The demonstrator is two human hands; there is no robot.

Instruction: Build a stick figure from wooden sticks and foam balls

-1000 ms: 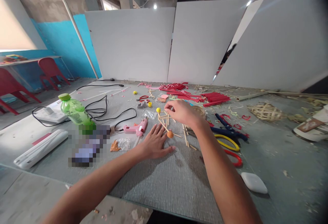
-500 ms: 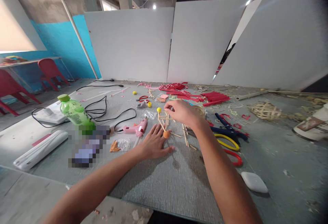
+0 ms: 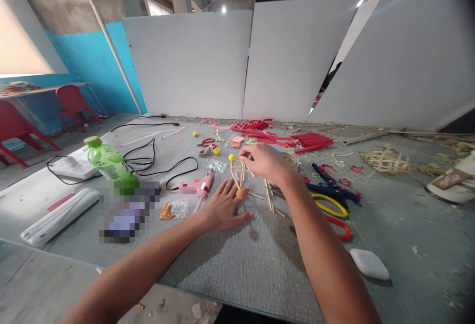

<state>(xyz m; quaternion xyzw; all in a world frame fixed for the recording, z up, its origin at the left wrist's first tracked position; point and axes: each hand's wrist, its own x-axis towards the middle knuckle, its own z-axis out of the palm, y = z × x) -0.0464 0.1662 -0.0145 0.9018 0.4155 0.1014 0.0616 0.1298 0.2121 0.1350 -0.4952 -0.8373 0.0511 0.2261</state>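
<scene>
A small frame of thin wooden sticks (image 3: 237,170) stands between my hands, with a yellow ball (image 3: 232,157) at its top left corner and an orange ball (image 3: 240,194) low at the front. My left hand (image 3: 224,208) lies flat on the table with fingers spread, beside the orange ball. Above the frame's right side, my right hand (image 3: 265,162) is closed in a pinch close to the yellow ball. Whatever its fingertips hold is hidden or too small to name. Loose sticks (image 3: 269,198) lie under my right wrist.
Left of my hands are a pink glue gun (image 3: 196,185), orange clay (image 3: 166,211) and a green bottle (image 3: 109,163). To the right lie dark blue pliers (image 3: 332,185), yellow and red handles (image 3: 339,227) and a white case (image 3: 369,263). Red strips (image 3: 313,142) spread behind.
My right hand has shifted very slightly to the right, and the yellow ball has moved a touch right and up with the frame. My left hand stays flat.
</scene>
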